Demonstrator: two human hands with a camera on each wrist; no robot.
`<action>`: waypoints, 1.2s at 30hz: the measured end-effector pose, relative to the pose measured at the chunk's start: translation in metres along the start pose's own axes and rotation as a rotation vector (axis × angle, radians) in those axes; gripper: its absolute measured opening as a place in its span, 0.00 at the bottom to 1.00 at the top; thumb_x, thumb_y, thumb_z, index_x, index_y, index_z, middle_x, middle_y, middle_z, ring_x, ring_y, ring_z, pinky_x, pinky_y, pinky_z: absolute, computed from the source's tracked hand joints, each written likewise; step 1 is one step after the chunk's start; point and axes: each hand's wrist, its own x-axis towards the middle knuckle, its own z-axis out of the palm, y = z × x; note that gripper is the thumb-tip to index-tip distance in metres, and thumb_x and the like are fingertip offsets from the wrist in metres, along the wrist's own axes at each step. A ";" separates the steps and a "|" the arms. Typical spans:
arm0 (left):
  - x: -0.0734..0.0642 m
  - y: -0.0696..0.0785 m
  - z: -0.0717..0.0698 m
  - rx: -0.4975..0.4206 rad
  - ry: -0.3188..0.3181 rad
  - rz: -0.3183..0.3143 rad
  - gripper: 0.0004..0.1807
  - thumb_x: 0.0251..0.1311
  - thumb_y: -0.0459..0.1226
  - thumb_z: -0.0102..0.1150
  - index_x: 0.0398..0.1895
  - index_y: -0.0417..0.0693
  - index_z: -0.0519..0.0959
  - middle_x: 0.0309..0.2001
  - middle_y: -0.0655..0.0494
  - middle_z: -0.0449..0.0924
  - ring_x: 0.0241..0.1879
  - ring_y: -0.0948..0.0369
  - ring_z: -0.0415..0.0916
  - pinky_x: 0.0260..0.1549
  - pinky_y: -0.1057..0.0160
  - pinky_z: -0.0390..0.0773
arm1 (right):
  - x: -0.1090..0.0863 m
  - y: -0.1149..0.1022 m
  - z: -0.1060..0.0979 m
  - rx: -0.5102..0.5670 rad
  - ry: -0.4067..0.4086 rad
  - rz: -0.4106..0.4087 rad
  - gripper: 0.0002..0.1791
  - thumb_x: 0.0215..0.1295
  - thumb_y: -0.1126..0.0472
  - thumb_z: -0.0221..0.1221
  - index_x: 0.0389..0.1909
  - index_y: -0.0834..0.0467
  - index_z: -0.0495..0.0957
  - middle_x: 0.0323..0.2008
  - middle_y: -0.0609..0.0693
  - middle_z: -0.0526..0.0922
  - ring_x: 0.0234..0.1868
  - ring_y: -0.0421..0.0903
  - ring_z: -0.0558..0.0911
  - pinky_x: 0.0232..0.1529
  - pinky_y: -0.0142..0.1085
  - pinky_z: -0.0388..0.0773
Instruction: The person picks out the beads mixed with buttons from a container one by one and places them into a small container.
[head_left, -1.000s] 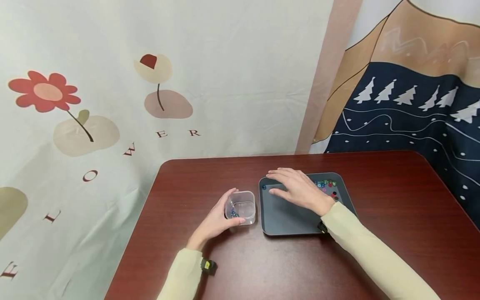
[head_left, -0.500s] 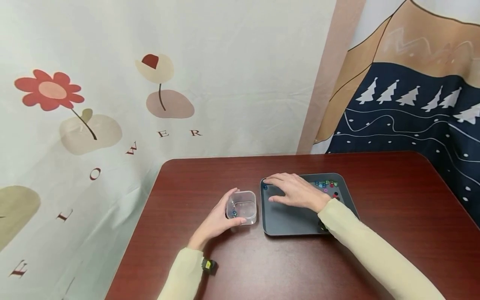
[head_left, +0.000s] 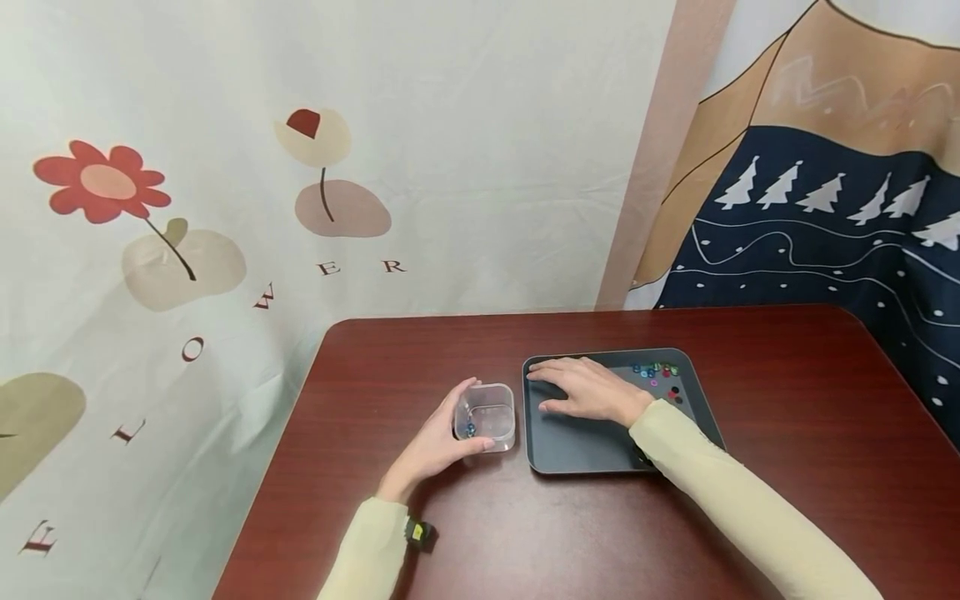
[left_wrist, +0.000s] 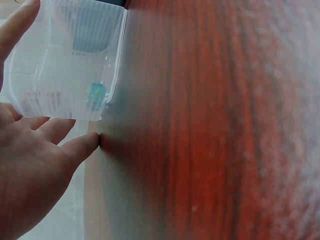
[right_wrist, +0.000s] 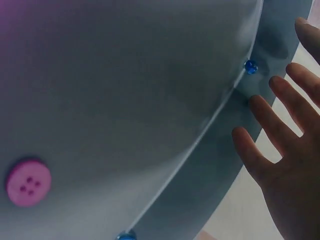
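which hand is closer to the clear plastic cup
Left. The left hand grips the clear plastic cup from its side, while the right hand lies spread over the grey tray beside it.

Both arms wear long, pale cream sleeves (head_left: 720, 492) of soft, lightly creased fabric, reaching to the wrists. A small black device with a yellow mark (head_left: 417, 531) is strapped under the left wrist; another dark one (head_left: 641, 454) sits beneath the right cuff. The hands are bare.

Red-brown table (head_left: 787, 400): tray (head_left: 600, 454), clear box (head_left: 491, 417)
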 end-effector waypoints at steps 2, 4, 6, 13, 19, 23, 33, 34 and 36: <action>0.000 0.000 0.000 -0.005 -0.001 0.003 0.58 0.52 0.47 0.81 0.82 0.52 0.56 0.72 0.54 0.67 0.68 0.53 0.68 0.67 0.43 0.64 | 0.001 0.001 0.002 -0.001 -0.002 0.009 0.31 0.71 0.45 0.65 0.71 0.54 0.75 0.71 0.53 0.74 0.72 0.53 0.71 0.69 0.57 0.67; 0.000 0.000 0.000 -0.012 -0.001 0.006 0.57 0.52 0.47 0.81 0.82 0.52 0.56 0.72 0.54 0.67 0.67 0.53 0.67 0.66 0.43 0.65 | 0.001 0.002 0.004 0.000 -0.009 0.016 0.32 0.71 0.45 0.65 0.71 0.54 0.75 0.72 0.53 0.73 0.72 0.53 0.71 0.69 0.56 0.67; 0.001 0.000 0.000 -0.016 -0.002 0.008 0.57 0.52 0.46 0.81 0.82 0.51 0.56 0.72 0.54 0.67 0.67 0.53 0.68 0.66 0.43 0.65 | 0.002 0.002 0.005 -0.001 -0.013 0.020 0.32 0.72 0.46 0.65 0.71 0.54 0.74 0.72 0.54 0.73 0.72 0.53 0.71 0.69 0.56 0.67; 0.001 -0.001 0.000 -0.008 0.003 0.035 0.57 0.52 0.44 0.81 0.82 0.50 0.56 0.73 0.53 0.67 0.69 0.54 0.66 0.68 0.45 0.63 | 0.003 0.004 0.012 0.016 -0.024 0.007 0.31 0.72 0.47 0.64 0.72 0.55 0.74 0.73 0.54 0.71 0.73 0.54 0.69 0.69 0.56 0.67; 0.000 -0.001 0.001 -0.003 0.002 0.035 0.57 0.52 0.46 0.81 0.82 0.51 0.56 0.74 0.55 0.66 0.69 0.54 0.66 0.68 0.45 0.63 | 0.002 0.005 0.014 0.004 -0.033 0.009 0.32 0.73 0.47 0.63 0.73 0.55 0.73 0.74 0.54 0.70 0.74 0.54 0.68 0.68 0.57 0.67; 0.000 0.000 0.000 0.000 0.004 0.026 0.57 0.52 0.47 0.80 0.82 0.51 0.56 0.74 0.56 0.66 0.69 0.54 0.66 0.68 0.44 0.63 | 0.004 0.005 0.016 -0.019 -0.018 0.000 0.31 0.73 0.48 0.64 0.72 0.56 0.74 0.72 0.54 0.72 0.72 0.54 0.70 0.66 0.57 0.69; -0.001 0.000 0.001 0.000 0.005 0.022 0.57 0.52 0.48 0.80 0.82 0.52 0.56 0.74 0.57 0.65 0.69 0.55 0.66 0.68 0.44 0.63 | 0.004 0.002 0.020 -0.055 0.021 -0.016 0.29 0.71 0.50 0.66 0.70 0.57 0.76 0.69 0.53 0.76 0.69 0.54 0.73 0.63 0.56 0.71; -0.001 0.000 0.001 -0.003 0.005 0.025 0.57 0.53 0.48 0.80 0.82 0.52 0.56 0.74 0.57 0.65 0.69 0.55 0.66 0.68 0.44 0.63 | 0.004 0.002 0.020 -0.050 0.022 -0.015 0.29 0.71 0.51 0.66 0.69 0.57 0.76 0.68 0.53 0.76 0.69 0.54 0.73 0.63 0.56 0.71; -0.001 0.000 0.001 -0.012 0.003 0.031 0.57 0.53 0.47 0.80 0.82 0.51 0.56 0.74 0.56 0.66 0.69 0.54 0.65 0.68 0.44 0.63 | 0.004 0.002 0.020 -0.043 0.026 -0.013 0.28 0.71 0.51 0.66 0.68 0.56 0.77 0.68 0.52 0.77 0.69 0.53 0.73 0.63 0.56 0.72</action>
